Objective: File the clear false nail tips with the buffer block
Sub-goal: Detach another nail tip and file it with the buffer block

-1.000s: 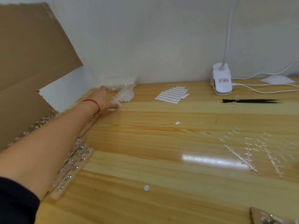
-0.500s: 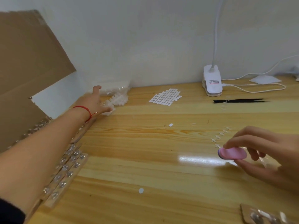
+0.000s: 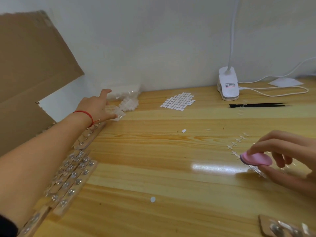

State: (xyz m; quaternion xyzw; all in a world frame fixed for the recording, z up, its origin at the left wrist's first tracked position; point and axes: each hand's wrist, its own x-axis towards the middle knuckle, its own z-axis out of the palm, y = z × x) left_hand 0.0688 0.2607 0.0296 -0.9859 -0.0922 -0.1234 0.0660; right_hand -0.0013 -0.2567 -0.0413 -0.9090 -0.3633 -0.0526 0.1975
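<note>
While at table's (image 3: 162, 156) far edge, left hand (image 3: 95, 107) on nail tips (image 3: 129, 103).

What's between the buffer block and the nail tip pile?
Head view: mostly bare wooden table, with only one small white oval sticker between the pink buffer block and the clear nail tips.

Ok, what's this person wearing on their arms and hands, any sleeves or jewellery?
The left hand has a thin red string bracelet at its wrist; the forearm is bare up to a dark sleeve. The right hand shows no ring or glove.
</note>
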